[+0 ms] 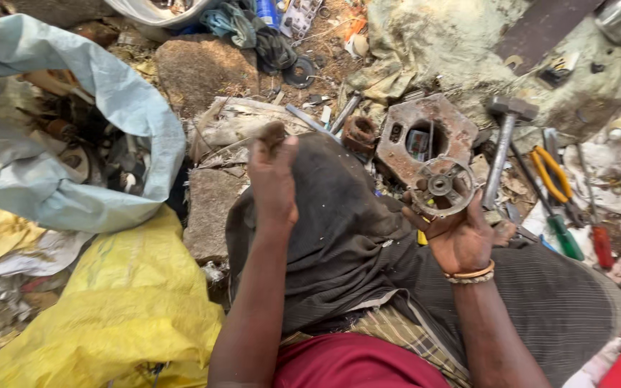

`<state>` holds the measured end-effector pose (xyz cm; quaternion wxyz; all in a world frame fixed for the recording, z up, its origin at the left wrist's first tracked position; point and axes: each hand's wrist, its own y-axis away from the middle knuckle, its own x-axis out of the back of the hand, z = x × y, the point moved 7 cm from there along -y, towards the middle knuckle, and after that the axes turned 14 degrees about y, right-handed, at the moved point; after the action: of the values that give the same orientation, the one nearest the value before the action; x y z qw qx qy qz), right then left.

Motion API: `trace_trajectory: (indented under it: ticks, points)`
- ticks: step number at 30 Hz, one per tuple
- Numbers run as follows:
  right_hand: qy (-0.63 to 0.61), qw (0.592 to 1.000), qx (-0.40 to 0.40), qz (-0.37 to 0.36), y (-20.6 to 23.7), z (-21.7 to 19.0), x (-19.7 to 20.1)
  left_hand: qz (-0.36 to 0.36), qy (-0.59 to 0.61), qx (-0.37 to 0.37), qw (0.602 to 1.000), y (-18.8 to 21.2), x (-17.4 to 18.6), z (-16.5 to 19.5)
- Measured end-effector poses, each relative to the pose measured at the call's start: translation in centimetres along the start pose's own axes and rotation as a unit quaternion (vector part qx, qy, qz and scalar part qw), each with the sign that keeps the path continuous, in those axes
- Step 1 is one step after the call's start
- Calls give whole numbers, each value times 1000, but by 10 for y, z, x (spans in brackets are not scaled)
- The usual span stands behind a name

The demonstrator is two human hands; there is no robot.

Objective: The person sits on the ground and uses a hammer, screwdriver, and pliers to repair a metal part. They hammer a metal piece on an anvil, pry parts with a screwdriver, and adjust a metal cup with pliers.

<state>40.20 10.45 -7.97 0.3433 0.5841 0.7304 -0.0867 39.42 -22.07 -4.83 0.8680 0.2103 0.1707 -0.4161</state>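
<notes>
My right hand (460,237) holds up a round, spoked metal part (443,188), a greasy ring with a hub in its middle, gripped at its lower rim. My left hand (273,176) is raised over my knee with the fingers closed around a small dark piece (273,134) that sticks out at the top; what it is cannot be told. Both hands hover above my dark-trousered legs. A rusty plate with a round hole (425,136) lies on the ground just behind the spoked part.
A hammer (503,147) lies right of the plate, with orange-handled pliers (553,172) and screwdrivers (563,237) beyond. A pale blue sack (73,129) of scrap gapes at left, a yellow sack (123,302) below it. Stones, rags and debris cover the ground.
</notes>
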Motion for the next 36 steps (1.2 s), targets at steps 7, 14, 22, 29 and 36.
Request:
trace_trajectory:
  ticks: [7,14,22,29,36]
  points:
    - [-21,996,1,-82,-25,7,-67,-162,-204,66,963,-58,-41,-61]
    - [324,930,-166,57,-90,26,-73,-136,-41,154,978,-126,-16,-67]
    - [643,618,-429,-140,-177,82,-32,-106,-14,151,983,-216,1,-47]
    - [719,494,-418,-254,-360,29,-225,-68,30,201,977,-254,18,-38]
    - [696,696,104,-141,-506,-129,-484,-50,77,182,979,-261,20,-39]
